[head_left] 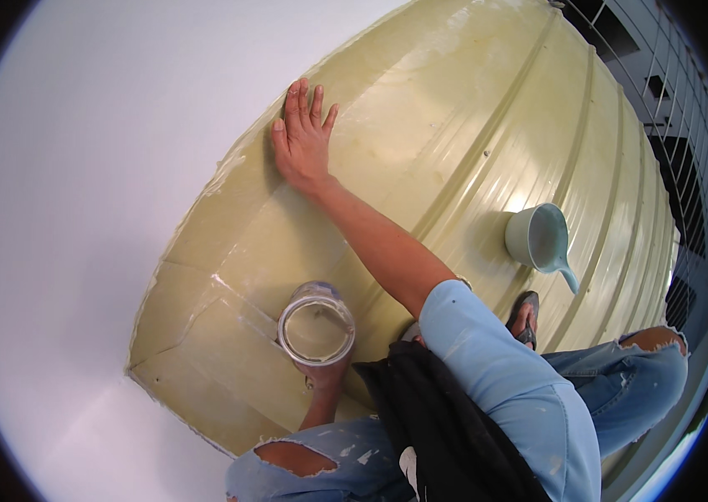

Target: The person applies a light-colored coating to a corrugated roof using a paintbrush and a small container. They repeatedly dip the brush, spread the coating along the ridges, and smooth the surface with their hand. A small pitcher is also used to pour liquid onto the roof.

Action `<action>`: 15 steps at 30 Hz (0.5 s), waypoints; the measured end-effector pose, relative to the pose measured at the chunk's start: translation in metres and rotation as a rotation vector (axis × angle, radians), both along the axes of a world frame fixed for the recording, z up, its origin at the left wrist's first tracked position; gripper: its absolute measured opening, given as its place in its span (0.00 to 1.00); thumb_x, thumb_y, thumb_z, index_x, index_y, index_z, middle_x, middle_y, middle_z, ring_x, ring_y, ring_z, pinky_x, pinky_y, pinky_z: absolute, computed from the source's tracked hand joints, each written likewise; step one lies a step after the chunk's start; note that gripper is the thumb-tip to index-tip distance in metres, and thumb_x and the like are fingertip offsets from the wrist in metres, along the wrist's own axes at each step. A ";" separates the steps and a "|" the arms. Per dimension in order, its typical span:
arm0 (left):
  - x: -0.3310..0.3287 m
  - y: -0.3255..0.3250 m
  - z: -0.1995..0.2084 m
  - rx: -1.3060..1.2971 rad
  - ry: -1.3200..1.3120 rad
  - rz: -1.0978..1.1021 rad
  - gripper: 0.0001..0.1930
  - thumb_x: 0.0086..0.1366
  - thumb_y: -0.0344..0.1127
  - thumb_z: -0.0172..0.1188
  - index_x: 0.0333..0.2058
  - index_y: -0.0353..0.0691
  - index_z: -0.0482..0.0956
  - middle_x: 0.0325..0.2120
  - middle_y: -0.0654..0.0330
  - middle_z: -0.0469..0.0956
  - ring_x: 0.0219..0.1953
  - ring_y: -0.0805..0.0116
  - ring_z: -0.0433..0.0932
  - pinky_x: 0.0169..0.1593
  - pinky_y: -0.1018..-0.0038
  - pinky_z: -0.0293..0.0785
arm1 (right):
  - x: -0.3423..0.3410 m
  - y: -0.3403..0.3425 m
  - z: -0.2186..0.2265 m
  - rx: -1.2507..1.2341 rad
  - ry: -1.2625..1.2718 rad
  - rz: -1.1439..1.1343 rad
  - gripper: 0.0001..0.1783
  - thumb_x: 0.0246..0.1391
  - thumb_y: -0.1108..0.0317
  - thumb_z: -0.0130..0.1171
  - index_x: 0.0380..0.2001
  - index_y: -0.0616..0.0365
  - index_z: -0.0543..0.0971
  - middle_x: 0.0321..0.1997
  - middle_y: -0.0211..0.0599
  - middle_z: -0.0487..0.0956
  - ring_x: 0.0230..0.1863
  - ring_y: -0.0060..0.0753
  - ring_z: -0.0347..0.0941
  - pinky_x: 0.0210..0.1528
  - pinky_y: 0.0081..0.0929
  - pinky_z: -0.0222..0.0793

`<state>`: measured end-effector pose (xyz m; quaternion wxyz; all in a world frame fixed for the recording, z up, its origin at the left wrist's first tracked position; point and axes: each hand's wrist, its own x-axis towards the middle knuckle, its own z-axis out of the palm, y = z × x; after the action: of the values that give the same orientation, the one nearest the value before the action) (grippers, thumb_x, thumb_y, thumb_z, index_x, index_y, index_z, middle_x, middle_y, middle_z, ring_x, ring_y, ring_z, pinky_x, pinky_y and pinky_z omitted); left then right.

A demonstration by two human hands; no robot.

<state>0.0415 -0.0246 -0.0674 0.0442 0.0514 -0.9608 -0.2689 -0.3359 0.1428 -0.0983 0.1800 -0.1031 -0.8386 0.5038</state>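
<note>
My left hand [326,369] is wrapped around the lower side of a round paint can [317,330] with an open top. Its inside looks cream-coloured and coated, but how full it is I cannot tell. My right arm reaches across to the far left, where my right hand [300,140] lies flat with fingers spread. It rests on the cream-yellow ribbed roof sheet [421,109], close to the edge that meets the white wall [94,167]. Nothing shows in that hand.
A pale blue-green dipper [541,239] with a handle sits on the ribs to the right. My sandalled foot [524,318] is just below it. Metal grating [679,125] runs along the right side. A seam of white coating follows the wall edge.
</note>
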 end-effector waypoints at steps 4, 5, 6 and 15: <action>0.006 -0.006 -0.007 -0.043 -0.014 0.020 0.38 0.49 0.60 0.81 0.55 0.48 0.84 0.54 0.53 0.81 0.59 0.45 0.78 0.64 0.47 0.69 | -0.016 0.010 0.011 -0.124 -0.120 -0.085 0.39 0.77 0.51 0.31 0.81 0.58 0.43 0.87 0.44 0.43 0.86 0.61 0.29 0.80 0.70 0.16; 0.007 -0.006 -0.010 -0.030 0.055 -0.007 0.38 0.49 0.61 0.80 0.55 0.47 0.83 0.54 0.53 0.82 0.58 0.46 0.78 0.63 0.48 0.71 | -0.021 0.015 0.011 -0.169 -0.137 -0.113 0.39 0.77 0.51 0.30 0.81 0.60 0.43 0.87 0.44 0.43 0.86 0.62 0.29 0.80 0.70 0.16; 0.008 -0.007 -0.011 -0.128 0.051 -0.003 0.38 0.49 0.62 0.80 0.55 0.47 0.83 0.53 0.53 0.82 0.57 0.46 0.79 0.62 0.48 0.72 | -0.025 0.020 0.011 -0.177 -0.179 -0.128 0.39 0.77 0.51 0.29 0.81 0.59 0.43 0.87 0.44 0.42 0.86 0.61 0.29 0.80 0.70 0.17; 0.009 -0.008 -0.011 -0.210 0.063 -0.023 0.40 0.49 0.64 0.79 0.55 0.44 0.82 0.49 0.52 0.83 0.50 0.47 0.83 0.55 0.51 0.77 | -0.034 0.035 0.010 -0.230 -0.181 -0.184 0.39 0.77 0.50 0.29 0.81 0.58 0.43 0.87 0.43 0.42 0.86 0.58 0.28 0.80 0.68 0.17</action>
<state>0.0508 -0.0326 -0.0782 0.0765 0.0270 -0.9823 -0.1690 -0.3701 0.1774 -0.0879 0.1363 -0.2443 -0.7752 0.5664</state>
